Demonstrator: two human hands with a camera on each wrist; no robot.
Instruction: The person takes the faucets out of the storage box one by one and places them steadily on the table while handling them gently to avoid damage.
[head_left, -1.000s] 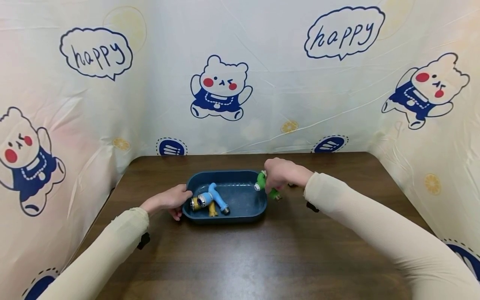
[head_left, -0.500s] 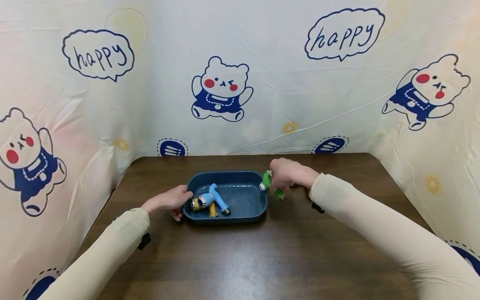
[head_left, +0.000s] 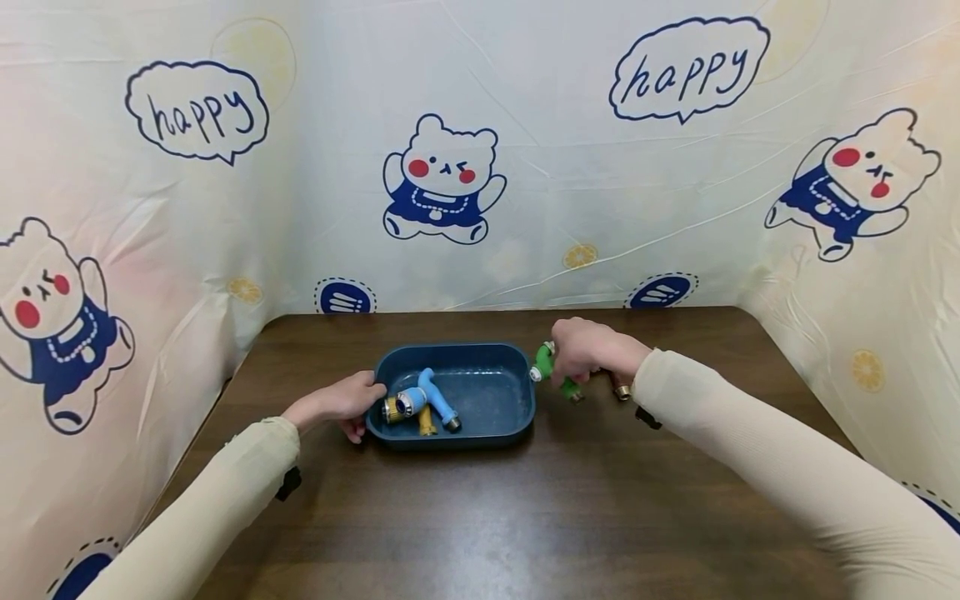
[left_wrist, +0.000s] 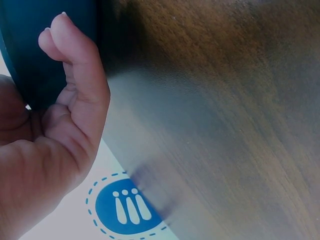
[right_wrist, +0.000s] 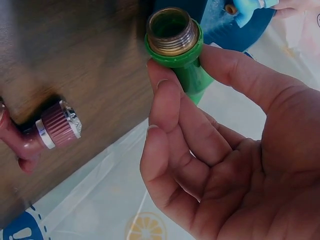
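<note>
Thumb at the rim, my left hand [head_left: 347, 398] grips the left end of a dark blue tray [head_left: 487, 439]; its curled fingers rest against the outer wall [left_wrist: 30, 55] in the left wrist view. My right hand [head_left: 587, 350] pinches a green tap [head_left: 544, 362] just beyond the tray's right end. The threaded metal end [right_wrist: 172, 37] of that tap points up in the right wrist view, between thumb and fingers. Inside the tray's left part a blue tap [head_left: 437, 397] lies across a yellow tap [head_left: 427, 422], which is partly hidden.
A dark red tap [right_wrist: 55, 127] lies on the wooden table [head_left: 465, 517] to the right, mostly behind my right hand in the head view; its brassy end [head_left: 622, 389] shows there. Printed cloth walls [head_left: 525, 208] enclose the table's back and sides.
My right hand has moved right with the green tap, away from over the tray's rim. More of the dark red tap now shows. The left hand and tray stay put.
</note>
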